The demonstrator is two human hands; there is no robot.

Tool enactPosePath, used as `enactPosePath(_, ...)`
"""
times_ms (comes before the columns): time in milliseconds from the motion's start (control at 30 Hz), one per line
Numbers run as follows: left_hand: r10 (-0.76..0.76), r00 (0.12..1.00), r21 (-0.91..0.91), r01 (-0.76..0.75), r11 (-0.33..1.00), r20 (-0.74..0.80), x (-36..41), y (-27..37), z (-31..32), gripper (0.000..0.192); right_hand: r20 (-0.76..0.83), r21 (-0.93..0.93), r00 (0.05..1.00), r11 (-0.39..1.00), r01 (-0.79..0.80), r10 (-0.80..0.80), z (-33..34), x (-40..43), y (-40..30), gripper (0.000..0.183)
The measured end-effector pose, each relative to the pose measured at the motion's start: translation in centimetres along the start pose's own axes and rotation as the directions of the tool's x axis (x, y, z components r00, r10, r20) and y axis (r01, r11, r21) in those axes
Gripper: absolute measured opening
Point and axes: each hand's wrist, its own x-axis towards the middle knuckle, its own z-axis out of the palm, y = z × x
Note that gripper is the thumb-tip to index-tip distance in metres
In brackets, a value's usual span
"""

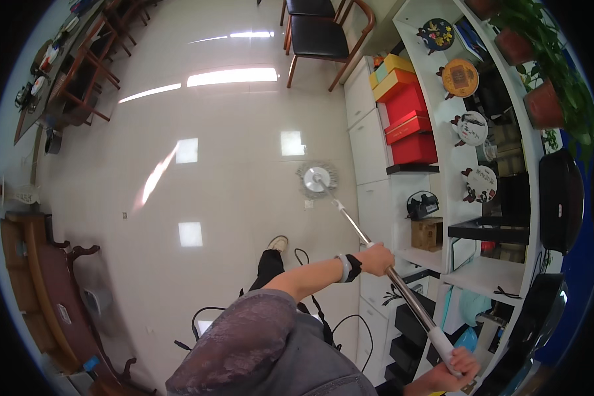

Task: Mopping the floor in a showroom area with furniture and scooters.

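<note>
A round-headed mop reaches diagonally from the lower right onto the floor. Its mop head (pixel 317 179), a white disc with a greyish string fringe, rests on the pale tiles (pixel 237 198) near the white cabinets. My left hand (pixel 376 260) is wrapped around the metal mop handle (pixel 412 296) about midway, my arm crossing in front of my body. At the upper end, my right hand (pixel 453 369) grips the white handle sleeve (pixel 441 341). One shoe of mine (pixel 278 243) shows on the floor below the mop head.
White cabinets (pixel 371 148) and shelving with red boxes (pixel 408 123), decorative discs and potted plants (pixel 547 106) line the right. Black-seated chairs (pixel 319 37) stand ahead. A wooden cabinet (pixel 64 297) lies left, below a table with chairs (pixel 91 64). Black cables (pixel 366 331) loop near my body.
</note>
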Motion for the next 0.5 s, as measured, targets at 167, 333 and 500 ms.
enactPosePath(167,-0.103,0.994,-0.005,0.103,0.995,-0.036,-5.3,2.7,-2.1,0.011,0.025,0.094,0.994,0.989,-0.112,0.11,-2.0,3.8,-1.2,0.034)
enactPosePath(333,-0.398,0.908,0.063,0.408,0.911,-0.129,-16.1,-2.8,-2.3,0.014,0.259,-0.099,0.949,0.982,-0.158,0.179,2.4,0.3,6.2,0.03)
enactPosePath(500,-0.413,0.788,-0.027,0.451,0.892,-0.456,-24.8,-6.9,-2.8,0.018,0.558,0.185,0.806,0.917,-0.353,0.197,9.8,-5.9,7.2,0.028)
